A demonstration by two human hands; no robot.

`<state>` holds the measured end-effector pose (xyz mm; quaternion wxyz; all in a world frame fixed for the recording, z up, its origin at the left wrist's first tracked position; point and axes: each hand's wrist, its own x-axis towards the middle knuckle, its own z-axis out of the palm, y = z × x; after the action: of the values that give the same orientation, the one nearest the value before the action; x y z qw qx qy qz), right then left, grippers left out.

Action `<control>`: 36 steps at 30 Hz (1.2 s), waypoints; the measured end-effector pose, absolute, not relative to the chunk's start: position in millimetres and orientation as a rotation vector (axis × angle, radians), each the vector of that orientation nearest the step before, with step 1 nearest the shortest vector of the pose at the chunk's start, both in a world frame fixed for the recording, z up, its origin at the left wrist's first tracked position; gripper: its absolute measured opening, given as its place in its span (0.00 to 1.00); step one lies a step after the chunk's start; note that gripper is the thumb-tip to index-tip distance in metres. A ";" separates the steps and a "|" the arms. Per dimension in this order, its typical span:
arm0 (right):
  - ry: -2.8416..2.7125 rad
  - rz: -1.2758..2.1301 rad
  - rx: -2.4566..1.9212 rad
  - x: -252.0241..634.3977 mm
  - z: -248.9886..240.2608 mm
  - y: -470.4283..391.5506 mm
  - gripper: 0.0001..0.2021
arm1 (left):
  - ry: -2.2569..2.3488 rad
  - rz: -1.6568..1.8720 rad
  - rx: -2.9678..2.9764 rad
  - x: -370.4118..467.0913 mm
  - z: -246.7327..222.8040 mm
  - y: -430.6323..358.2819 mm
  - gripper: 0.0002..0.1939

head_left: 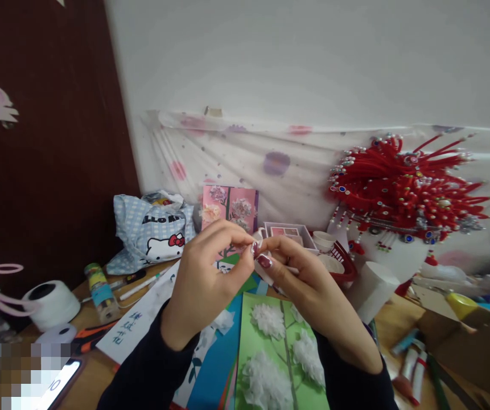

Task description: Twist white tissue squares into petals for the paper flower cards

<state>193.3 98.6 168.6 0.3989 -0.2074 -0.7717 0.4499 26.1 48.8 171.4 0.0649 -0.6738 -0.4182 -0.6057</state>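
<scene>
My left hand (210, 279) and my right hand (308, 285) meet in the middle of the view, raised above the table. Thumb and forefinger of each are pinched on a small piece of white paper (266, 272), mostly hidden by the fingers. Beneath them lies a green card (270, 347) bearing fluffy white paper flowers (267, 380) and a grey stem. To its left are blue paper (221, 364) and a loose white tuft (223, 322). A pink card (214, 196) with paper flowers stands upright behind my left hand.
A checked blue bag (142, 233), a glue bottle (102, 293), orange-handled scissors (95, 336) and a phone (61, 387) are at the left. Right are a red beaded headdress (398, 193), a white roll (373, 290), paint tubes (419, 370) and a cardboard box (475, 347).
</scene>
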 end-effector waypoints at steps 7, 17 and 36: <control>-2.008 0.869 -0.552 196.1 171.7 97.2 0.11 | -1.096 -1.597 -2.029 29.6 170.8 47.2 0.07; -1.992 0.859 -0.609 196.6 172.4 97.8 0.09 | -1.159 -1.708 -2.026 28.5 169.7 47.3 0.06; -2.131 0.798 -0.731 196.2 168.3 107.8 0.10 | -1.725 -2.391 -1.759 2.3 173.8 61.5 0.06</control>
<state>196.2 107.8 168.3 0.3668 -0.2847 -0.8295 0.3104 2.3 61.5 173.8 -0.1453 -0.5070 -0.4970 -0.6890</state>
